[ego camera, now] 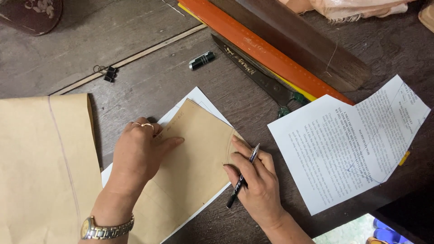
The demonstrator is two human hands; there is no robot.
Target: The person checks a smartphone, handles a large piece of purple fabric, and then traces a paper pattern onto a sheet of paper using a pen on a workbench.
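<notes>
you are pressing your left hand (138, 156) flat on the brown pattern (194, 167), palm down, fingers spread loosely and pointing up and to the right, closed on nothing. the pattern is lying directly under that hand and reaching across to your right hand (253, 180), so it is sitting between the two and touching both. its long axis is running on a diagonal, from low beside your left wrist up toward the far corner above your left fingertips. its curved edge is facing your right hand, which is the nearer one to that edge.

your right hand is gripping a pen (242, 176) between thumb and fingers, the barrel slanting from lower left to upper right, the tip pointing up past your knuckles and sitting just beside the curved edge; whether it is actually touching paper is hard to tell from this angle. under the pattern a white sheet (195, 96) is showing along the top and the lower right side.

to the left of your left hand a big brown sheet (43, 167) is lying well apart from the pattern. to the right of your right hand a printed page (348, 149) is lying near. beyond both hands, scissors (253, 72) and an orange ruler (266, 52) are running on the same diagonal, with a small black tube (202, 60) and a binder clip (107, 72) further left.
</notes>
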